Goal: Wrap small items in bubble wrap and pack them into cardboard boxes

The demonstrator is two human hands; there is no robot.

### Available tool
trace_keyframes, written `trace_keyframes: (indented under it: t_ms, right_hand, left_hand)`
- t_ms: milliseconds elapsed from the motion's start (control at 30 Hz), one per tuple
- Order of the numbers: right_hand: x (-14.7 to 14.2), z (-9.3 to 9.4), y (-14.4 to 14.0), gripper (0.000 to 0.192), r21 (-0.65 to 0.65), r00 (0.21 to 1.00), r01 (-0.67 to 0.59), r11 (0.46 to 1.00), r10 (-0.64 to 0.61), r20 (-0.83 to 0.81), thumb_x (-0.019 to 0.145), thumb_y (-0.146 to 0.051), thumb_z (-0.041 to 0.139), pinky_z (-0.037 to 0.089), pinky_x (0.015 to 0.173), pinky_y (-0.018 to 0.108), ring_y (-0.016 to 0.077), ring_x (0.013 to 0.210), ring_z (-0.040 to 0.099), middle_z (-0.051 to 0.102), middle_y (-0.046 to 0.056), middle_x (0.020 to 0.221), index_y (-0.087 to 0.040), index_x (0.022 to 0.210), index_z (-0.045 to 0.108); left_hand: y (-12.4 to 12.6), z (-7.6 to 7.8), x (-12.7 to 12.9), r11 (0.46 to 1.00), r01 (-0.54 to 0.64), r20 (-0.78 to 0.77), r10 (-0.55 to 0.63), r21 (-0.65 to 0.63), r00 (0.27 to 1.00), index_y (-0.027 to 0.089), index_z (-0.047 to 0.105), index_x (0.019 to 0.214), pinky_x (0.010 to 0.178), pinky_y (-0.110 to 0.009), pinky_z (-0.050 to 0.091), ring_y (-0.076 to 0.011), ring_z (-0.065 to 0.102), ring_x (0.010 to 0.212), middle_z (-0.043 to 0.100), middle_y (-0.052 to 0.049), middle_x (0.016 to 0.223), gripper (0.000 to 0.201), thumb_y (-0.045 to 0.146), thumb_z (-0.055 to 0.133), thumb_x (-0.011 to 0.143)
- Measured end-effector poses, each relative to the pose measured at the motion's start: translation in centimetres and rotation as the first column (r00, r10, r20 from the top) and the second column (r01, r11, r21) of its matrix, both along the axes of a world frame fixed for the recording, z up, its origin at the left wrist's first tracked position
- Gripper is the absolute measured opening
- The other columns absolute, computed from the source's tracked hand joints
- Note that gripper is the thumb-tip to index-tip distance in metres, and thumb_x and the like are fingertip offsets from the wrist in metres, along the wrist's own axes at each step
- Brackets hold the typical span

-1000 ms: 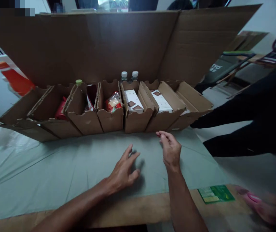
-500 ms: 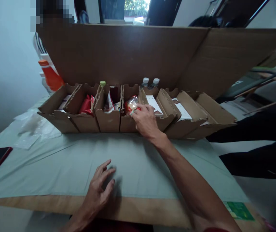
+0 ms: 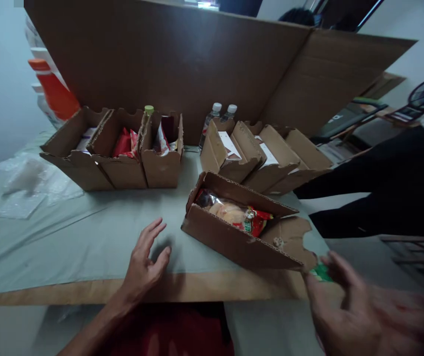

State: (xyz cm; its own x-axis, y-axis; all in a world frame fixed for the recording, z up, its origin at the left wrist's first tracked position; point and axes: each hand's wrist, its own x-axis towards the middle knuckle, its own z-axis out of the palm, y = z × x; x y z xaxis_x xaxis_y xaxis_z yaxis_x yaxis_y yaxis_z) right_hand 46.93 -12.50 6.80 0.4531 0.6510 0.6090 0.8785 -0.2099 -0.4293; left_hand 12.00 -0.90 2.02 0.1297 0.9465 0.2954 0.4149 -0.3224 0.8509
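At the near table edge, right hand (image 3: 340, 309) blurred, fingers apparently spread, empty, just by the corner of a pulled-out cardboard tray (image 3: 234, 240); left hand (image 3: 143, 262) open and loose on the grey cloth (image 3: 67, 242), touching nothing else. In the tray, lying askew in mid-table, a clear snack bag (image 3: 234, 215) with red print. Farther back, two rows of cardboard trays (image 3: 123, 168), split by a gap, two capped bottles (image 3: 222, 112) behind, tall cardboard wall (image 3: 167, 59) beyond.
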Motion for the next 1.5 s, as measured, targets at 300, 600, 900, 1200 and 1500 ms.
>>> trace_keyframes:
  t_ms: [300, 600, 900, 1200, 1500]
  right_hand:
    - [-3.1, -4.4, 5.3, 0.049, -0.173, 0.874, -0.322, 0.931, 0.222, -0.433, 0.082, -0.059, 0.065, 0.056, 0.088, 0.042, 0.0311, 0.101, 0.071, 0.077, 0.013, 0.106, -0.02, 0.111, 0.065]
    - [-4.3, -4.7, 17.6, 0.04, -0.039, 0.715, -0.509, 0.86, 0.397, -0.576, 0.081, -0.048, 0.059, 0.054, 0.072, 0.037, 0.0246, 0.081, 0.069, 0.076, 0.012, 0.096, -0.018, 0.107, 0.062]
    - [-6.6, -7.3, 9.4, 0.048, -0.179, 0.832, -0.296, 0.938, 0.161, -0.531, 0.091, -0.057, 0.059, 0.051, 0.1, 0.056, 0.0362, 0.111, 0.07, 0.076, 0.016, 0.117, -0.02, 0.119, 0.072]
    - [-21.6, -4.6, 15.7, 0.023, -0.156, 0.294, -0.949, 0.273, 0.947, -0.131, 0.099, -0.022, 0.054, 0.061, 0.085, 0.039, 0.0236, 0.095, 0.075, 0.08, 0.007, 0.105, -0.024, 0.11, 0.074]
    - [-44.9, -0.1, 29.5, 0.033, -0.644, 0.076, -0.756, 0.114, 0.993, 0.086, 0.096, -0.011, 0.052, 0.053, 0.102, 0.038, 0.025, 0.125, 0.061, 0.063, 0.014, 0.143, -0.016, 0.124, 0.069]
  left_hand:
    - [3.0, -2.1, 5.2, 0.99, 0.04, 0.149, -0.019, -0.138, 0.989, 0.02, 0.045, 0.152, 0.085, -0.038, 0.062, -0.0297, 0.063, 0.124, 0.057, -0.016, 0.148, 0.063, 0.029, 0.059, 0.091]
    - [7.7, -2.8, 3.7, 0.988, -0.147, 0.16, 0.154, -0.055, 0.975, 0.02, 0.041, 0.155, 0.103, -0.042, 0.055, -0.0258, 0.06, 0.127, 0.057, -0.015, 0.146, 0.071, 0.021, 0.061, 0.087]
    - [3.1, -4.5, -1.0, 0.995, -0.084, -0.027, 0.083, -0.057, 0.996, 0.019, 0.058, 0.14, 0.112, -0.052, 0.049, -0.0291, 0.059, 0.132, 0.063, -0.015, 0.142, 0.055, 0.017, 0.062, 0.085]
    - [-1.2, -4.9, -4.8, 0.991, -0.063, 0.059, 0.056, 0.12, 0.997, 0.017, 0.07, 0.112, 0.099, -0.044, 0.056, -0.0257, 0.069, 0.11, 0.076, -0.013, 0.11, 0.033, 0.01, 0.055, 0.084]
    - [-0.5, -6.2, -4.5, 0.985, -0.072, 0.065, 0.063, 0.154, 0.996, 0.017, 0.069, 0.099, 0.08, -0.038, 0.053, -0.0233, 0.067, 0.083, 0.073, -0.01, 0.087, 0.025, 0.013, 0.055, 0.078]
